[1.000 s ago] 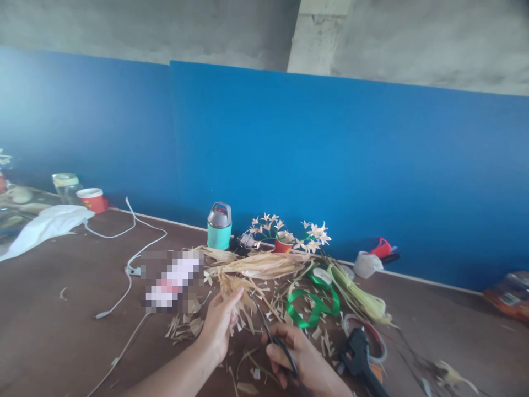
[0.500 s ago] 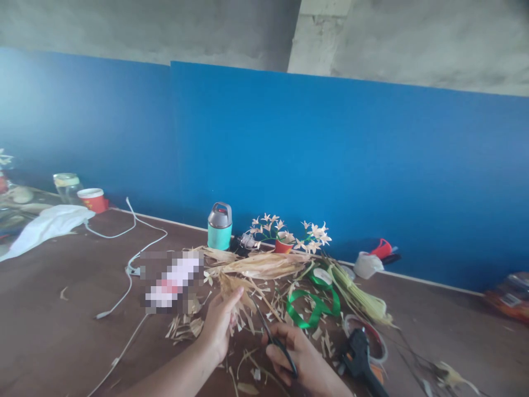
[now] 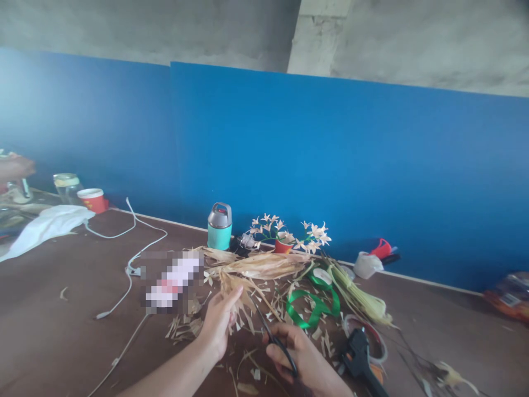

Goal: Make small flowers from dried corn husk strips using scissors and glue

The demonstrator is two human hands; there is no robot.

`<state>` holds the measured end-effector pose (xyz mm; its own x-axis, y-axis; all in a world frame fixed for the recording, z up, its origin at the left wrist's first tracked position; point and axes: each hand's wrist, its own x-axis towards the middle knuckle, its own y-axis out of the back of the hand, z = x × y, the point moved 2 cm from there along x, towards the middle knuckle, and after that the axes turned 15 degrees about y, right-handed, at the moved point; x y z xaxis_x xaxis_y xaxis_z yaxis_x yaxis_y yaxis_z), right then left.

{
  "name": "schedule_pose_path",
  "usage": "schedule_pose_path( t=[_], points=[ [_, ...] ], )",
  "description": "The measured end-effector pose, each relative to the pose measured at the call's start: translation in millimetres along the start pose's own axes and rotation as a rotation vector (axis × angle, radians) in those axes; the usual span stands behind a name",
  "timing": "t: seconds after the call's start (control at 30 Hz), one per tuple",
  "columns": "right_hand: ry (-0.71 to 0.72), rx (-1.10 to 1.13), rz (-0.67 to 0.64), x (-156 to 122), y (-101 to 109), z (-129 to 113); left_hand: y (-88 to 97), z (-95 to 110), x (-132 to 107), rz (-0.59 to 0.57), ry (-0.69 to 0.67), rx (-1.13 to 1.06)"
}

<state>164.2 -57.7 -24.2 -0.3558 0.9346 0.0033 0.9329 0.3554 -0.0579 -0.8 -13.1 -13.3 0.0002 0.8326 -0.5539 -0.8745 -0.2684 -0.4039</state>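
Observation:
My left hand (image 3: 218, 322) pinches a dried straw-coloured husk strip (image 3: 237, 291) near the front of the brown table (image 3: 74, 309). My right hand (image 3: 301, 358) grips black scissors (image 3: 275, 339), blades pointing up toward the husk. A heap of dried husks (image 3: 258, 264) lies just behind, with cut scraps (image 3: 184, 326) scattered around both hands.
A teal flask (image 3: 219, 226), small paper flowers in a red pot (image 3: 285, 236), green ribbon (image 3: 314, 303), a black glue gun (image 3: 359, 353), white cables (image 3: 128, 264), a red cup (image 3: 93, 198), a glass jar (image 3: 66, 184) and white cloth (image 3: 45, 223) lie about. Another person's hand (image 3: 14, 165) shows far left. A blue wall (image 3: 330, 165) stands behind.
Another person's hand has come into view at the far left. My own hands have barely moved.

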Motion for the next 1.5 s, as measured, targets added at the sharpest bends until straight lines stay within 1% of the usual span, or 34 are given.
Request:
schedule_pose_path(
  t=[0.17,0.37,0.47,0.63,0.9,1.07,1.23,1.33,1.5],
  points=[
    [-0.013,0.000,0.012,0.7,3.2,4.4,0.0,1.2,0.5,0.004,-0.007,0.013],
    [-0.040,0.000,0.013,0.4,0.8,-2.4,-0.2,4.2,0.3,0.021,0.015,0.061],
    [-0.048,-0.002,0.013,-0.3,0.4,-5.0,0.6,5.0,1.7,0.006,0.017,0.082],
    [-0.053,0.009,0.013,-1.1,2.5,-1.9,2.2,4.9,5.9,-0.013,0.019,0.079],
    [-0.075,-0.031,0.012,-0.5,2.6,-2.1,2.1,7.0,6.3,-0.035,0.030,0.102],
    [-0.074,-0.035,-0.005,-1.3,4.7,-0.8,3.7,10.5,8.2,-0.080,0.040,0.172],
    [-0.104,-0.046,-0.006,-2.4,5.2,-1.6,3.9,14.8,10.0,-0.127,0.034,0.230],
    [-0.080,-0.048,-0.023,-2.8,5.5,-2.1,3.6,16.3,11.0,-0.142,0.016,0.260],
    [-0.072,-0.082,-0.030,-4.0,7.3,-0.2,3.3,19.0,10.1,-0.121,0.011,0.304]
  ],
)
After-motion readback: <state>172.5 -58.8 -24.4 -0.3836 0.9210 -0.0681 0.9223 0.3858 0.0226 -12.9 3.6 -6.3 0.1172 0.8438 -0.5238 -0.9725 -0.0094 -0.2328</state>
